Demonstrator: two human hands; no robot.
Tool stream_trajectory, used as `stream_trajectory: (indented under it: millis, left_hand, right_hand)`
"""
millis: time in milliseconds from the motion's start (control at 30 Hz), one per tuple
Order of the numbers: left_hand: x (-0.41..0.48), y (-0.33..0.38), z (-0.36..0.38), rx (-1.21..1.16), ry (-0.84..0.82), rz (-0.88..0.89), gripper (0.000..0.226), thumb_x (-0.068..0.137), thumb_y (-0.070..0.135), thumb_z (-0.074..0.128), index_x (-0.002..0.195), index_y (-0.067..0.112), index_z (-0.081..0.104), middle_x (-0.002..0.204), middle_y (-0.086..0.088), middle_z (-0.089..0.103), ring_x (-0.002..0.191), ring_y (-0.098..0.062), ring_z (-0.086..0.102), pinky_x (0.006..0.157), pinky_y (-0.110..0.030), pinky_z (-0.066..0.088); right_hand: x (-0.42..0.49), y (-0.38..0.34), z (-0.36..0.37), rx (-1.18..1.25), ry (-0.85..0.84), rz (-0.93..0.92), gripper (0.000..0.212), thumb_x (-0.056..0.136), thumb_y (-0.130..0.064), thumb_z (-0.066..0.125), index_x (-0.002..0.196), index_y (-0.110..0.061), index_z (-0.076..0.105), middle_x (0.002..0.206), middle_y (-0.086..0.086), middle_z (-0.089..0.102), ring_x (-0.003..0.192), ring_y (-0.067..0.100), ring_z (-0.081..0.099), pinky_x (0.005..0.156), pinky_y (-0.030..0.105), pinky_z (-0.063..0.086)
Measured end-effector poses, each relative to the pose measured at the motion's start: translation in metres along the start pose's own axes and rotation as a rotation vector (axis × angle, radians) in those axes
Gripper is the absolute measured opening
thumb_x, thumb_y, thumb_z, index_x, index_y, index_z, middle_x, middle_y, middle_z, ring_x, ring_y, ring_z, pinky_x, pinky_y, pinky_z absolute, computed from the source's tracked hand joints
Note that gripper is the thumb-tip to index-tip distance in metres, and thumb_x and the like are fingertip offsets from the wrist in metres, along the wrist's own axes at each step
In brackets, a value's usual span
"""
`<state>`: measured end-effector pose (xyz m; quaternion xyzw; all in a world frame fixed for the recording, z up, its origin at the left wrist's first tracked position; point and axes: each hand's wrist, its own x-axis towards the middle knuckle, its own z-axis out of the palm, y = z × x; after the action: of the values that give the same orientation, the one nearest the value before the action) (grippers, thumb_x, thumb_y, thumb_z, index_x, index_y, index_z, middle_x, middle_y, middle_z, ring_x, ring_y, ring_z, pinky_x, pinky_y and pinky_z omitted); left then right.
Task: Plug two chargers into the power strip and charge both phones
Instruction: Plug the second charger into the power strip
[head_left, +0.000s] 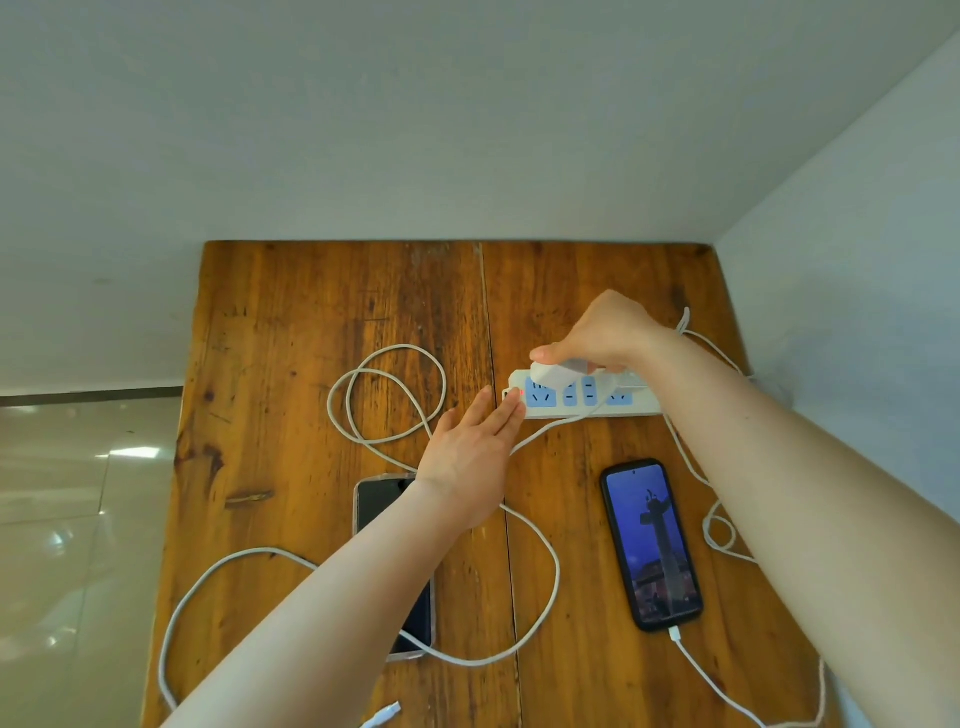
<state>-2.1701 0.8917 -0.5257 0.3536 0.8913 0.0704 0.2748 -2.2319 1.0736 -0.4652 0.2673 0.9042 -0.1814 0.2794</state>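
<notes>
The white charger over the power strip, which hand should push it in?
The right hand. It already grips the white charger above the power strip. The left hand lies flat, steadying the strip's end.

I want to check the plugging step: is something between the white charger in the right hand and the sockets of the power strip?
Nothing visible blocks it. The right hand holds the charger directly over the power strip's blue sockets; the left hand rests at the strip's end.
</notes>
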Motion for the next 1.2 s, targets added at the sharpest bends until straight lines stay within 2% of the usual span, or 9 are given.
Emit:
stream_trajectory:
  millis: [167,300,400,567,733,867,967,1100,1200]
  left_hand:
    - [0.000,0.002,-0.001,-0.002,-0.021,-0.005,0.079,0.094,0.014,0.050,0.152,0.022,-0.003,0.161,0.003,-0.008,0.147,-0.024,-0.011,0.117,-0.048,0.012]
    - [0.001,0.002,-0.003,-0.009,-0.027,-0.004,0.078,0.094,0.014,0.050,0.152,0.022,-0.003,0.161,0.003,-0.007,0.147,-0.024,-0.011,0.117,-0.048,0.013]
    - [0.001,0.003,-0.005,-0.004,-0.029,-0.005,0.078,0.094,0.014,0.050,0.152,0.021,-0.002,0.161,0.003,-0.007,0.147,-0.024,-0.010,0.117,-0.048,0.013]
    - [0.001,0.004,-0.004,-0.009,-0.020,-0.004,0.076,0.095,0.013,0.047,0.152,0.021,-0.002,0.161,0.003,-0.007,0.147,-0.023,-0.010,0.117,-0.046,0.012]
    - [0.000,0.002,-0.004,-0.017,-0.011,0.000,0.074,0.096,0.014,0.046,0.152,0.022,-0.001,0.161,0.004,-0.006,0.147,-0.023,-0.010,0.117,-0.046,0.012]
    - [0.001,0.003,-0.001,-0.032,-0.011,-0.008,0.075,0.095,0.014,0.047,0.152,0.022,-0.002,0.161,0.004,-0.008,0.147,-0.022,-0.010,0.117,-0.046,0.012]
    - [0.001,0.004,0.002,-0.031,-0.003,-0.010,0.077,0.095,0.014,0.048,0.152,0.022,-0.004,0.161,0.004,-0.008,0.147,-0.022,-0.009,0.117,-0.045,0.013]
    - [0.001,0.003,0.002,-0.024,0.008,-0.005,0.078,0.094,0.014,0.049,0.151,0.022,-0.004,0.161,0.004,-0.008,0.147,-0.022,-0.009,0.117,-0.044,0.014]
    - [0.000,0.003,0.001,-0.017,0.007,-0.006,0.078,0.094,0.014,0.049,0.151,0.022,-0.004,0.161,0.004,-0.008,0.147,-0.022,-0.009,0.117,-0.044,0.014]
  right_hand:
    - [0.006,0.016,-0.009,0.058,-0.092,0.028,0.039,0.071,-0.050,0.075,0.073,-0.015,0.056,0.068,-0.001,0.061,0.060,0.014,0.059,0.045,0.023,0.036]
    - [0.007,0.020,-0.008,0.077,-0.098,0.035,0.038,0.071,-0.050,0.074,0.071,-0.017,0.056,0.066,-0.002,0.061,0.059,0.013,0.059,0.044,0.023,0.036]
    - [0.003,0.019,-0.009,0.098,-0.092,0.045,0.038,0.071,-0.049,0.076,0.074,-0.015,0.058,0.070,0.001,0.063,0.056,0.013,0.056,0.044,0.022,0.035]
    - [-0.015,0.001,0.011,-0.033,0.076,-0.105,0.047,0.070,-0.052,0.075,0.087,-0.009,0.068,0.087,0.004,0.069,0.075,0.019,0.063,0.056,0.026,0.041]
    - [-0.029,0.003,0.017,0.092,0.075,-0.123,0.041,0.075,-0.048,0.073,0.090,-0.010,0.069,0.083,0.006,0.072,0.065,0.014,0.068,0.069,0.028,0.054]
    - [-0.036,0.015,0.017,0.255,0.057,-0.120,0.039,0.077,-0.036,0.074,0.106,-0.010,0.070,0.105,0.008,0.070,0.063,0.012,0.066,0.055,0.017,0.048]
    - [-0.039,0.019,0.019,0.302,-0.004,-0.126,0.041,0.079,-0.031,0.073,0.113,-0.009,0.067,0.112,0.011,0.068,0.073,0.014,0.067,0.051,0.015,0.047]
    - [-0.027,0.007,0.016,0.222,0.077,-0.078,0.044,0.079,-0.039,0.072,0.111,-0.009,0.067,0.114,0.010,0.067,0.096,0.023,0.065,0.080,0.033,0.055]
    - [-0.024,-0.002,0.023,0.144,0.104,-0.087,0.045,0.079,-0.040,0.072,0.110,-0.007,0.066,0.108,0.009,0.068,0.096,0.024,0.064,0.079,0.033,0.053]
